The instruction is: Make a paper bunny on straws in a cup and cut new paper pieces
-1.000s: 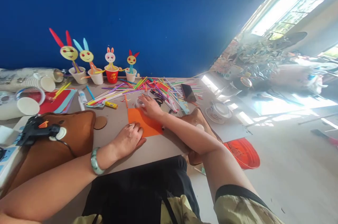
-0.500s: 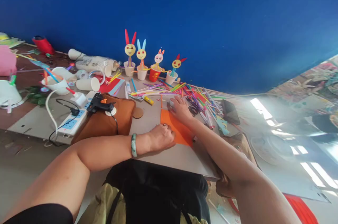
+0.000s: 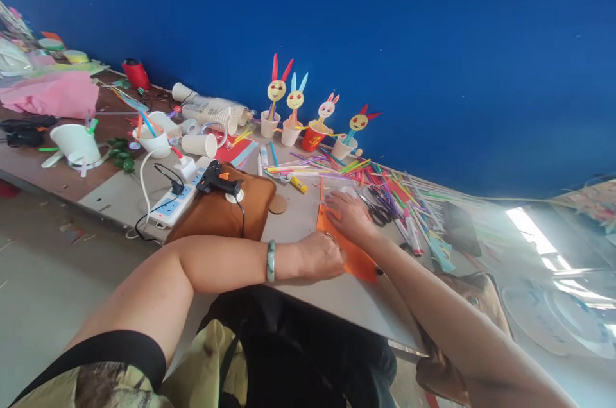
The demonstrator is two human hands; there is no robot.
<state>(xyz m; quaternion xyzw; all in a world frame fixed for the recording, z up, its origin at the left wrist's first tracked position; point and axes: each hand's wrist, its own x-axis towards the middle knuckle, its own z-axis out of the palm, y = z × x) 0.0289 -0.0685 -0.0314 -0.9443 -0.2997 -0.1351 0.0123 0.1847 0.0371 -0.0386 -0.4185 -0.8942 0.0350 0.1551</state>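
An orange paper sheet (image 3: 359,258) lies flat on the grey table (image 3: 308,212) in front of me. My left hand (image 3: 320,256), with a ring and a green bangle on the wrist, presses down on the sheet's near corner. My right hand (image 3: 350,215) rests fingers-down on the sheet's far end, beside a small roll of clear tape (image 3: 347,191). Black scissors (image 3: 378,207) lie just right of that hand. I cannot see anything gripped in either hand.
A heap of coloured straws and markers (image 3: 380,187) covers the table's far side. Several bunny-faced cup figures (image 3: 312,119) stand along the blue wall. A brown cushion (image 3: 221,212) carries a black glue gun (image 3: 217,180), next to a power strip (image 3: 171,203) and paper cups (image 3: 199,144). A phone (image 3: 459,223) lies at right.
My head has turned left, so the table and hands shifted right in view and more of the left table end shows. Both hands stayed on the orange sheet.
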